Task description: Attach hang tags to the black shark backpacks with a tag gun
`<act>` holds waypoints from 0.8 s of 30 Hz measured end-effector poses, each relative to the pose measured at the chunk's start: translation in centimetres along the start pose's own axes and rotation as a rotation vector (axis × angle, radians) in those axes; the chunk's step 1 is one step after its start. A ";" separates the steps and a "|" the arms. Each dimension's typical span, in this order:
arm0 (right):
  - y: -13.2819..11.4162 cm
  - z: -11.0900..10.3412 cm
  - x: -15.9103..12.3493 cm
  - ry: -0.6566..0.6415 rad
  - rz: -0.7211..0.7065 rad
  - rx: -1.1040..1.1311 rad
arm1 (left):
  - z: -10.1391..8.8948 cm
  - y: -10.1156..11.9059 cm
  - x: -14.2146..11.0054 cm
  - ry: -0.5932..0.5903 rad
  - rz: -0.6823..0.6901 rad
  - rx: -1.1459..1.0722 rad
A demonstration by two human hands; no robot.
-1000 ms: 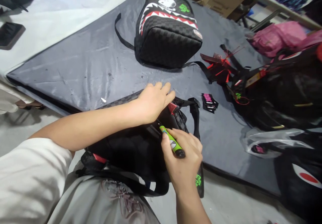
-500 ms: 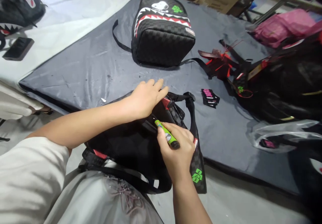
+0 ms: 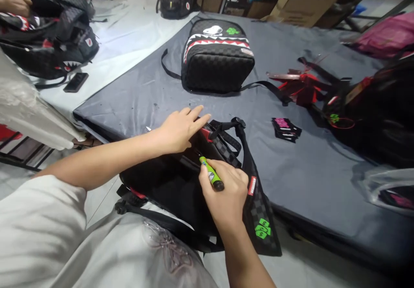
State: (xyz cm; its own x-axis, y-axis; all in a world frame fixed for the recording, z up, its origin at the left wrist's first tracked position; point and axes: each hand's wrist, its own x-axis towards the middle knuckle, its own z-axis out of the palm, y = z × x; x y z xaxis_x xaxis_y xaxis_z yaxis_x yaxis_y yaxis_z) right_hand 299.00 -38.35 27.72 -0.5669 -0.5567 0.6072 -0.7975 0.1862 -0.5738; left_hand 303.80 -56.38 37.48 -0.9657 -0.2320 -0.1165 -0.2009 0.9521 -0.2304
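Observation:
A black checked backpack [image 3: 155, 176] lies between my body and the table's near edge, with green dollar patches near its lower right corner. My left hand [image 3: 181, 130] rests on its upper part, fingers spread and holding nothing. Gripped in my right hand [image 3: 228, 191] is a green marker pen [image 3: 210, 170] with a black end. Its tip points at the dark fabric beside my left hand; whether it touches cannot be made out. A black strap [image 3: 247, 154] with a buckle runs along the bag's right side.
On the grey-covered table [image 3: 136, 89] stands a shark-mouth backpack [image 3: 218, 70]. To its right are red tags [image 3: 300, 85], small black-and-pink cards [image 3: 285, 129] and a dark bag [image 3: 381, 115]. A phone [image 3: 76, 82] lies left, near another person's hand [image 3: 14, 2] and more backpacks.
The view has shifted, so the table items appear lower and further right, and another person's hand now shows at upper left. My hands keep nearly the same pose on the backpack.

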 end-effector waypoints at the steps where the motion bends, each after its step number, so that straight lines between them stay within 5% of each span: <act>1: 0.0 0.0 0.0 0.013 0.001 0.002 | -0.3 -0.6 -0.3 -0.052 -0.010 -0.007; 5: -0.3 1.0 0.2 0.021 -0.017 0.056 | -0.8 -2.5 -1.7 -0.222 -0.113 -0.057; 13: -0.6 5.1 1.4 -0.015 -0.067 0.135 | 1.9 -2.5 -1.6 -0.097 -0.167 0.033; 24: -0.7 5.8 2.1 -0.050 -0.098 0.145 | 3.8 -5.5 -1.8 -0.049 0.025 -0.178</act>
State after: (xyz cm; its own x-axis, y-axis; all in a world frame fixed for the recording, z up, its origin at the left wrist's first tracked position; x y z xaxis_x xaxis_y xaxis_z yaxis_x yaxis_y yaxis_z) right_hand 299.61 -44.33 26.21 -0.4742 -0.6070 0.6377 -0.8081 0.0127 -0.5889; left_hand 307.23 -61.91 35.28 -0.9624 -0.2130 -0.1683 -0.2070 0.9769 -0.0529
